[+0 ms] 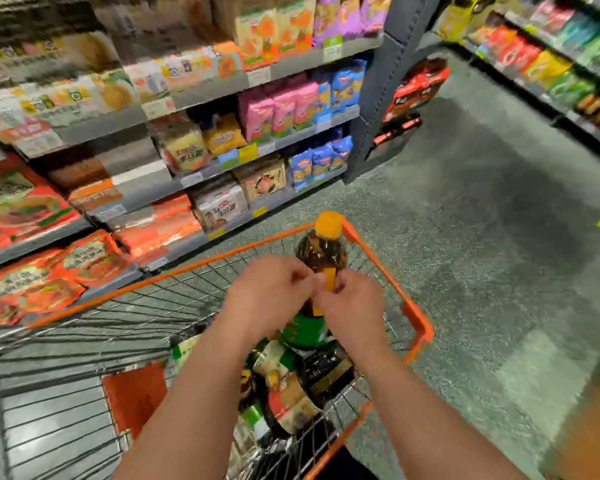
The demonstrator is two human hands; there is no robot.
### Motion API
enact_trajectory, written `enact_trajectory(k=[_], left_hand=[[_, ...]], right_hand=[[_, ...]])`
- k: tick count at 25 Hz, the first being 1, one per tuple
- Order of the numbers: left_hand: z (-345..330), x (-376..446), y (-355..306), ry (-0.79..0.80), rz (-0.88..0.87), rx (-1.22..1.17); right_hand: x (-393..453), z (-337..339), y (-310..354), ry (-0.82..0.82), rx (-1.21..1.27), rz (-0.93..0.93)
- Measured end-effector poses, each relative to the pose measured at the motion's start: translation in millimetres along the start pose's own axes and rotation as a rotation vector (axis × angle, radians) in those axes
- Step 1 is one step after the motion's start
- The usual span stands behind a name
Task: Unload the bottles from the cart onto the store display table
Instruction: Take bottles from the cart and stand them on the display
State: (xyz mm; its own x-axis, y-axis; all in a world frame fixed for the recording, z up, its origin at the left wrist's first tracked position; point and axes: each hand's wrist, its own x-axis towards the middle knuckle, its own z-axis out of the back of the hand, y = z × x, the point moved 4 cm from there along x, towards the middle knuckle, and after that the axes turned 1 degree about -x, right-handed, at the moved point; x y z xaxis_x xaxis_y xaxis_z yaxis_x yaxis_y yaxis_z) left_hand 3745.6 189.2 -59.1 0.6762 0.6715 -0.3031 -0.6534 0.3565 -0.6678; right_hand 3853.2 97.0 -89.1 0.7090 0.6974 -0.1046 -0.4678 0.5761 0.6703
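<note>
Both hands meet on 1 bottle [321, 258] standing upright in the far right corner of the cart [418, 317], at 12 o'clock from the person, in a store aisle. The left hand [269, 292] and right hand [352, 308] close in from 9 and 3 o'clock, fingers curled and pinching at the orange handle strip on the bottle's shoulder; motion blur hides exactly how each finger sits. The bottle's long axis runs vertical, orange cap [328, 224] uppermost and clear of both hands, dark liquid above a green label. The hands sit level with each other, neither plainly nearer, so the lift looks set to go straight up along that axis and over the orange rim just beyond at 12 o'clock. More packaged goods [291, 393] lie heaped at 6 o'clock below the bottle, between the forearms. Shelves [194, 98] of snacks fill the view from 9 to 12 o'clock; bare floor [482, 202] opens at 2 o'clock. No desk is in view, so where the bottle must travel cannot be told.
</note>
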Motion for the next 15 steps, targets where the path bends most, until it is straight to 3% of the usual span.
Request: enact_trajectory(k=[2,4,9,15], left_hand=[[9.0,-4.6,-32.9,-0.090,-0.087,-0.031],[4.7,-6.8,-69.1,-0.126,-0.145,-0.068],[-65.9,-31.9,-204.2,0.046,-0.546,0.140],[-182.2,-157.3,-361.4,0.159,-0.926,0.282]], right_hand=[[-15.1,46.2,-9.4,-0.177,-0.028,-0.053],[-35.5,89.9,-21.2,-0.246,-0.137,-0.075],[-111.3,201.5,-63.5,-0.291,-0.435,-0.160],[-262.8,322.8,-145.7,-0.513,-0.399,-0.383]])
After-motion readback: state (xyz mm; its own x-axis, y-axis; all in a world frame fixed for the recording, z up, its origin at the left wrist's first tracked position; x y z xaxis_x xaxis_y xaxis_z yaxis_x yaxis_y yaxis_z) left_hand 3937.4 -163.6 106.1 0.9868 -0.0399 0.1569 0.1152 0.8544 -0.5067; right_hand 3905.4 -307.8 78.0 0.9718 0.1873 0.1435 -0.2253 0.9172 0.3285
